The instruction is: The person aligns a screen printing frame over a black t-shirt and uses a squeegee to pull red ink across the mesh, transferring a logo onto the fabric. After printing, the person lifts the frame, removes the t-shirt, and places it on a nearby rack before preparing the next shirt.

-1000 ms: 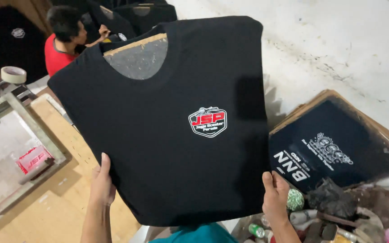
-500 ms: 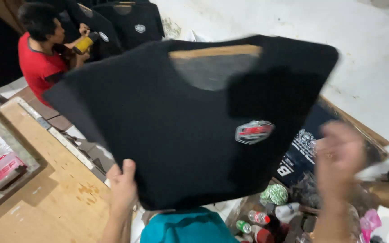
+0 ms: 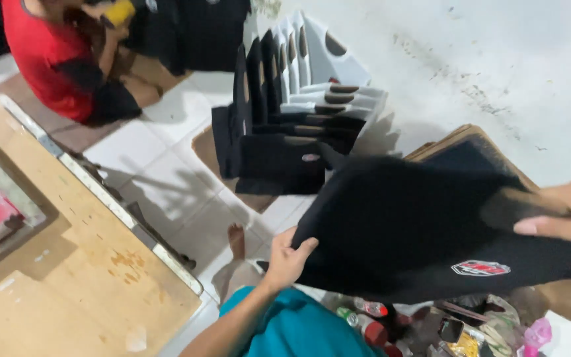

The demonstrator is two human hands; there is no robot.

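Observation:
I hold a black T-shirt stretched over a flat board, tilted nearly level, with a small red and white emblem on its chest. My left hand grips its lower hem edge. My right hand grips the collar end, where the brown board shows through the neck opening. Both hands are at the right of the head view, above the floor.
A wooden printing table fills the lower left. Several black and white shirts on boards stand and lie stacked on the tiled floor by the wall. A person in a red shirt sits at top left. Bottles and clutter lie below.
The shirt on its board has swung from upright in front of me down to the right, nearly flat. The view has turned toward the floor and the stacked shirts.

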